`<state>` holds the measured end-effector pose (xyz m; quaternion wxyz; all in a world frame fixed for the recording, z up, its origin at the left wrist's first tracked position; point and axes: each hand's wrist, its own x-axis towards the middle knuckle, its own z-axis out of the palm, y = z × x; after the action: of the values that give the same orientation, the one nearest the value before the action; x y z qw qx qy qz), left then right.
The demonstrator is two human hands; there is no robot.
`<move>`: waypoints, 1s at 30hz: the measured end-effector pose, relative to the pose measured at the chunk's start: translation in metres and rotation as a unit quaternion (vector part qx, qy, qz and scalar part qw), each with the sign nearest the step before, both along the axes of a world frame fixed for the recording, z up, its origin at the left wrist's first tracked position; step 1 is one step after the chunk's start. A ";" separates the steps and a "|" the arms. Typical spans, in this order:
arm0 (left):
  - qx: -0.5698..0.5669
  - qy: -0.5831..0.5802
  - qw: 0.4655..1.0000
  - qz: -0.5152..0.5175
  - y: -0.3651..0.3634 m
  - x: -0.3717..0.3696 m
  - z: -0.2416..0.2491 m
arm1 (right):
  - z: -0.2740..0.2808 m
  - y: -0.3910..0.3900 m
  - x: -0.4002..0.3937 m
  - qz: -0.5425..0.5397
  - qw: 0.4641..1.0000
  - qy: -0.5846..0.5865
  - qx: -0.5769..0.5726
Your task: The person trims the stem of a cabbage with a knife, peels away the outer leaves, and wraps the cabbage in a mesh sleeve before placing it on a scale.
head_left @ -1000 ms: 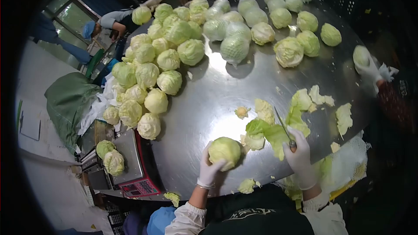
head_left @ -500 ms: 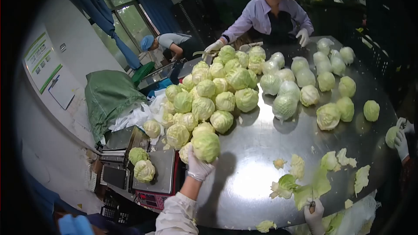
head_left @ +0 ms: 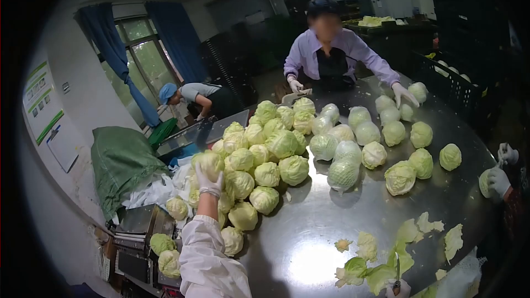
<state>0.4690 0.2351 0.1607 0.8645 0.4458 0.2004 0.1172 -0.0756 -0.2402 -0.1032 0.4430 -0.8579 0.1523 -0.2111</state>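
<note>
My left hand [head_left: 210, 181], in a thin white glove, is wrapped round a pale green cabbage [head_left: 208, 161] at the left side of a heap of cabbages [head_left: 267, 174]. The held cabbage is slightly blurred. At the bottom edge, my gloved right hand [head_left: 399, 289] closes round the handle of a knife [head_left: 397, 267], its blade pointing up among loose cabbage leaves [head_left: 381, 277]. Most of that hand is cut off by the frame. Several net-wrapped cabbages [head_left: 343, 174] and bare ones [head_left: 400, 178] stand on the steel table [head_left: 326, 215].
Across the table a person [head_left: 326, 49] reaches toward cabbages. Another person's gloved hands [head_left: 499, 179] hold a cabbage at the right edge. Behind, someone [head_left: 193, 96] bends over. At left are a green sack [head_left: 121, 157] and two cabbages [head_left: 169, 263] beside the table.
My left hand has moved up and left with a cabbage over the heap. The person opposite has shifted one hand from the heap to the cabbages at right. The view has tilted.
</note>
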 end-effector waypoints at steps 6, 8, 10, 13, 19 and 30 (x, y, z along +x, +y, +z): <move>0.264 -0.033 0.964 0.015 -0.069 0.028 -0.017 | 0.021 0.017 0.001 -0.061 0.993 0.005 0.097; 0.407 -0.117 0.899 -0.112 -0.118 0.012 -0.040 | 0.023 0.014 0.003 -0.048 0.998 -0.020 0.046; 0.537 -0.174 0.802 -0.195 -0.182 -0.006 -0.065 | 0.029 0.013 0.001 -0.049 0.997 0.004 0.052; 0.653 -0.336 0.612 -0.292 -0.280 -0.034 -0.108 | 0.045 0.012 -0.001 -0.040 0.995 0.060 0.071; 0.625 -0.400 0.549 -0.383 -0.473 -0.112 -0.151 | 0.022 0.010 -0.004 -0.030 0.999 -0.032 0.015; 0.292 -0.173 0.800 -0.494 -0.474 -0.170 -0.199 | 0.028 0.007 -0.003 -0.052 0.993 -0.072 0.076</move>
<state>0.2993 -0.2390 -0.0387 0.6546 0.6876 -0.2440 -0.1980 -0.0784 -0.2329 -0.0748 0.5049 -0.7954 0.1806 -0.2827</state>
